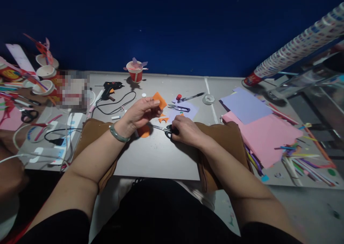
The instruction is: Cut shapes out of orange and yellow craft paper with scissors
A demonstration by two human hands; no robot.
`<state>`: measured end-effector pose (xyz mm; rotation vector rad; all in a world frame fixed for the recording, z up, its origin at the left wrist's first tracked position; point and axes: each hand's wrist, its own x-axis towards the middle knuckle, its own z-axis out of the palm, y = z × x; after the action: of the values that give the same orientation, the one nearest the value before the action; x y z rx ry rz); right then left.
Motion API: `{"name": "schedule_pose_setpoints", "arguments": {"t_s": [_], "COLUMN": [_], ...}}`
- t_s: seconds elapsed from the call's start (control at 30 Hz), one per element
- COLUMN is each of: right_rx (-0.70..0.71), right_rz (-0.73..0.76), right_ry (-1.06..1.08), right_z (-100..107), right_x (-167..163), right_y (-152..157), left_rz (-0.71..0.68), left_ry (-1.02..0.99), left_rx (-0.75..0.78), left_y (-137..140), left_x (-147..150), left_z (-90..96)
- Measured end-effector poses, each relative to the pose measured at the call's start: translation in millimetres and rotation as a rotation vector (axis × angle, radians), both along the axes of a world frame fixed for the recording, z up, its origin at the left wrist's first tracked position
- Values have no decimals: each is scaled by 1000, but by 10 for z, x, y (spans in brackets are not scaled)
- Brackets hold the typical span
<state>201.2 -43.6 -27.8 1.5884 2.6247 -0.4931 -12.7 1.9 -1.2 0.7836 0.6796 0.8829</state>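
Observation:
My left hand [143, 112], with a bangle at the wrist, pinches a small piece of orange paper [159, 100] above the table. My right hand [186, 129] is closed round the black handles of a pair of scissors [161, 128]; the blades point left, low over the table. Between the hands lie orange paper scraps [163, 120], and a rounded orange piece [143, 131] rests below my left hand. Just beyond my right hand, thread snips [179, 108] lie on a sheet of purple paper [192, 109].
Behind sit a pen [191, 97], a red cap [178, 97], a tape roll [208, 99] and a decorated paper cup [135, 73]. A glue gun [110, 90] with its cord lies left. Pink paper [264, 140] and stacked cups [292, 45] are right. A person's arm [12, 176] shows far left.

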Motion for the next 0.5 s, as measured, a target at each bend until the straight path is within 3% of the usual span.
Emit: {"name": "schedule_pose_setpoints", "arguments": {"t_s": [0.27, 0.37, 0.5], "right_rx": [53, 58, 97], "right_rz": [-17, -177, -432], "right_ry": [58, 248, 667], "right_z": [-18, -35, -67], "right_x": [0, 17, 51], "right_y": [-2, 22, 77], "left_rz": [86, 142, 235], "left_ry": [-22, -64, -84], "left_rx": [15, -48, -111], "left_y": [21, 50, 90], "left_x": [-42, -48, -48], "left_z": [91, 123, 161]}}
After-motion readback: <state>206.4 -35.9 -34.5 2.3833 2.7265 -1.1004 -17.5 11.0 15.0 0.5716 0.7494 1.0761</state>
